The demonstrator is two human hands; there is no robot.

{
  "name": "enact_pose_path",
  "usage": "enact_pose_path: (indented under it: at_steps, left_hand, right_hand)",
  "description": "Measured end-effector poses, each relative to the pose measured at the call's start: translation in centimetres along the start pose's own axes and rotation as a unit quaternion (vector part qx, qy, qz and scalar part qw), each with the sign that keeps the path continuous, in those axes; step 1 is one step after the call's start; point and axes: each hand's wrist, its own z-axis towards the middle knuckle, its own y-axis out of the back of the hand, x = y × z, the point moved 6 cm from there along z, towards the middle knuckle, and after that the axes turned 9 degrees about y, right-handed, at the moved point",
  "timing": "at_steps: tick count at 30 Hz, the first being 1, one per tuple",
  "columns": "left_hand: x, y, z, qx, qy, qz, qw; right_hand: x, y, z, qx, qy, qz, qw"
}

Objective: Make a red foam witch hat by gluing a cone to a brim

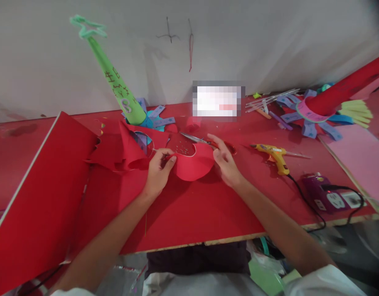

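A curved piece of red paper (pixel 194 166), cut like a collar with a round notch in its top edge, is held up above the red table. My left hand (pixel 160 166) pinches its left end between thumb and fingers. At the right end, my right hand (pixel 226 164) grips the paper's edge, with the index finger stretched out. Behind the paper lie scissors (pixel 192 138) with orange handles, partly hidden by the paper and my right hand. Crumpled red paper scraps (pixel 113 150) rest left of my left hand.
A green paper cone (pixel 118 82) topped with a star stands at the back left. On the right lie a yellow glue gun (pixel 277 156), a purple power socket (pixel 327 193) and a red cone (pixel 343 94). A red board (pixel 44 193) leans on the left. The table's front edge (pixel 207 241) is near me.
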Motion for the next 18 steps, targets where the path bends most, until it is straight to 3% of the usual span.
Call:
enact_pose_path:
  at_steps: [3, 8, 12, 18]
  left_hand:
    - [-0.1, -0.7, -0.5, 0.028, 0.013, 0.001, 1.0]
    - [-0.7, -2.0, -1.2, 0.131, 0.043, -0.01, 0.99]
    - [-1.0, -2.7, -1.7, 0.213, 0.084, -0.023, 0.973]
    - [-1.7, -3.9, -2.9, 0.253, 0.102, 0.003, 0.962]
  right_hand:
    - [-0.2, -0.5, -0.3, -0.004, -0.013, 0.016, 1.0]
    - [1.2, 0.7, -0.2, -0.056, 0.068, 0.016, 0.996]
    - [1.5, 0.0, -0.2, 0.028, 0.063, 0.009, 0.998]
    - [2.1, -2.2, -1.1, 0.101, 0.08, -0.013, 0.992]
